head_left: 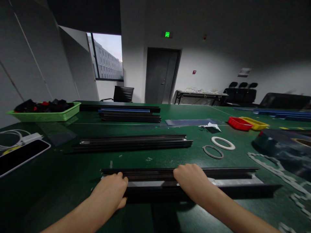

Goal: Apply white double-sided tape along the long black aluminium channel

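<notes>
A long black profile [150,195] with a pale strip along its inside lies across the near part of the green table [155,158]. My left hand [113,187] is closed around its left end, the thumb low on the near side. Further right, my right hand [189,178] is closed over the same profile near its middle, fingertips hidden behind the knuckles. Beyond them rests a second black profile [136,144], parallel to the first and touched by neither hand.
Two tape rings [223,143] lie right of the second profile. A dark wrapped roll [284,150], a red tray [240,123] and a yellow tray [255,123] stand at right. At left are a phone [23,157] and a green basket [46,116]. More profiles [130,117] lie farther back.
</notes>
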The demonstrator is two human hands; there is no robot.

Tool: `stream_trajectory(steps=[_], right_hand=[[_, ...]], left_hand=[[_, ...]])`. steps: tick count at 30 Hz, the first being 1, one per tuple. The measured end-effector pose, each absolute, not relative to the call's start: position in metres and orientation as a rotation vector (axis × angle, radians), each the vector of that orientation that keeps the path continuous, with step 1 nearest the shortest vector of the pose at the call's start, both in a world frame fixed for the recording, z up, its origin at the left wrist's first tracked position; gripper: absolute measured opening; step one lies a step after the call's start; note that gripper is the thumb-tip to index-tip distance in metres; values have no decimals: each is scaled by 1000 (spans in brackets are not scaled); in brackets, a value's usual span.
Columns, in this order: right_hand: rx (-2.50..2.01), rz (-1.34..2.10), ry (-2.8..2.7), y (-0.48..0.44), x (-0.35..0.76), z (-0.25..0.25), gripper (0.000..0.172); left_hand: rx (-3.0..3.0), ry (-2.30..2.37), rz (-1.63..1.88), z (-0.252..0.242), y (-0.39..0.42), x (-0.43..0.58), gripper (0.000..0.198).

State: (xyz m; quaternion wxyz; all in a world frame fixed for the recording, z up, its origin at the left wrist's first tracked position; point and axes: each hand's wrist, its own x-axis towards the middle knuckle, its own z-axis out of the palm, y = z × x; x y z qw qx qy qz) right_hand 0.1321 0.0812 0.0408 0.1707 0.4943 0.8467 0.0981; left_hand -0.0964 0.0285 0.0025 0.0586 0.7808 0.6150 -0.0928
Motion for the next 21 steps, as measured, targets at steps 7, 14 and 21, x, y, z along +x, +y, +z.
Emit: stream_trajectory(steps=[7, 14, 21], right_hand=[[1413, 285, 2390, 81, 131, 41, 24], [1410, 282, 2393, 80, 131, 42, 25], [1407, 270, 2409, 82, 132, 39, 22]], left_hand=[[2321, 1890, -264, 7, 27, -95, 31], [2370, 1847, -279, 8, 28, -96, 37], [2472, 1758, -241, -4, 31, -95, 38]])
